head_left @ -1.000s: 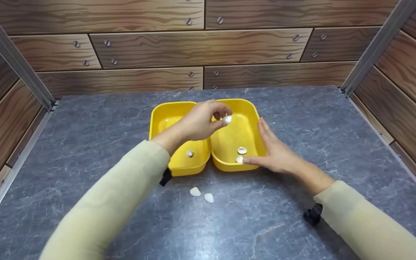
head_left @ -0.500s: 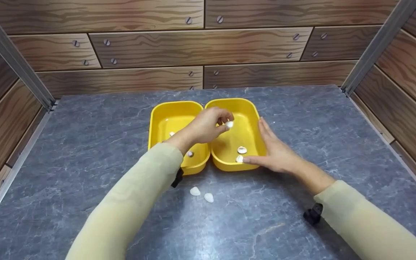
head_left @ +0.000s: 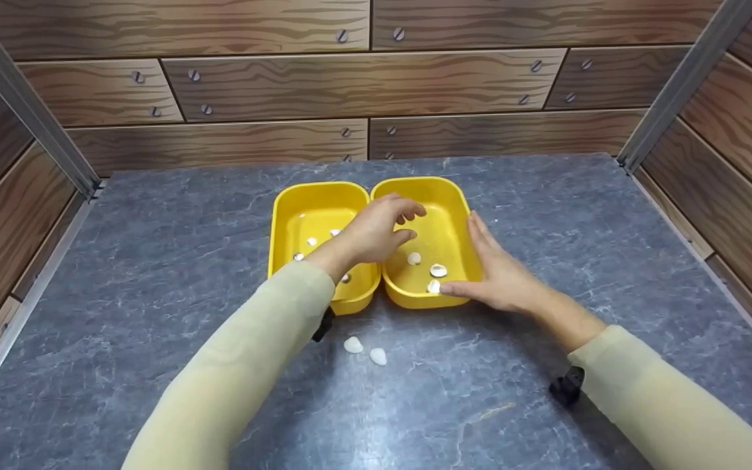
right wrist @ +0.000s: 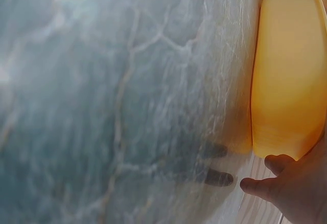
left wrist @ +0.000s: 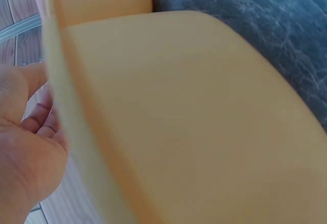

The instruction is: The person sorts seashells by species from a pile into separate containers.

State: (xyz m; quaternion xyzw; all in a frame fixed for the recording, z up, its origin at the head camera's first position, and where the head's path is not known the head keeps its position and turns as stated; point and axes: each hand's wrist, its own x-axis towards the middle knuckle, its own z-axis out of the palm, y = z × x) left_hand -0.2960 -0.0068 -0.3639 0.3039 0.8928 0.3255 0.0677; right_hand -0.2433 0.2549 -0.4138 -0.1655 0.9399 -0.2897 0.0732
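Three small white shells lie in the right yellow tray point(head_left: 457, 215): one shell point(head_left: 414, 258) toward the middle of its floor, a second shell point(head_left: 438, 270) just beside it, and a third shell point(head_left: 433, 286) against the near wall. The left hand point(head_left: 376, 228) hovers over this tray's left rim, above the first shell, with its fingers loosely curled and nothing between them, so the grip is empty. The right hand point(head_left: 497, 277) lies flat along the tray's right outer wall, fingers straight and pressed to the plastic, the thumb reaching along the near edge close to the third shell; this grip is spread, not clasping.

In the right wrist view the tray's side point(right wrist: 286, 75) shows as a rounded yellow wall with the right hand's fingers point(right wrist: 265, 185) just beside its lower corner. The left wrist view is filled by a blurred yellow wall point(left wrist: 179, 121), with part of the left hand point(left wrist: 25, 142) at the edge.

The left yellow tray point(head_left: 297, 209) stands touching the right one and holds several small shells point(head_left: 311, 241), partly hidden by the left forearm. Two more loose shells point(head_left: 353, 344) rest on the grey counter point(head_left: 154, 261) just in front of the trays, side by side. Wood-patterned panels point(head_left: 363, 85) wall in the counter.
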